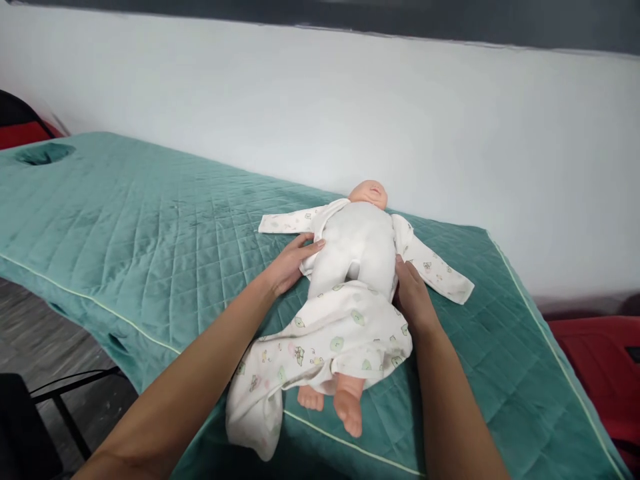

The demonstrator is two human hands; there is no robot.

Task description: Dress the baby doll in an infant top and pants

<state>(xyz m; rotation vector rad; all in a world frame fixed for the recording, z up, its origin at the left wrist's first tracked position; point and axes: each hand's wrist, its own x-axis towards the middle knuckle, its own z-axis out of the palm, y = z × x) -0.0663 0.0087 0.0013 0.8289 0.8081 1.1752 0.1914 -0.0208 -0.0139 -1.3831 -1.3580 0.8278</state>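
Observation:
A baby doll [357,233] lies on its back with its white cloth torso bare. Patterned white baby trousers [345,320] cover its legs, one trouser leg trailing empty to the left, and both feet show below. An opened long-sleeved baby shirt [440,270] lies behind the torso, its sleeves spread out flat. My left hand [293,263] is closed at the doll's left-of-view flank, thumb at the torso's edge beside the shirt. On the opposite flank my right hand [414,293] curls against the doll; part of its fingers is hidden behind the body.
A green quilted cover [165,220] lies over a long padded table with a face hole [46,153] at the far left end. A white wall [300,107] runs behind it. Red seats [595,373] stand at the right, and a dark stand [30,427] is at lower left.

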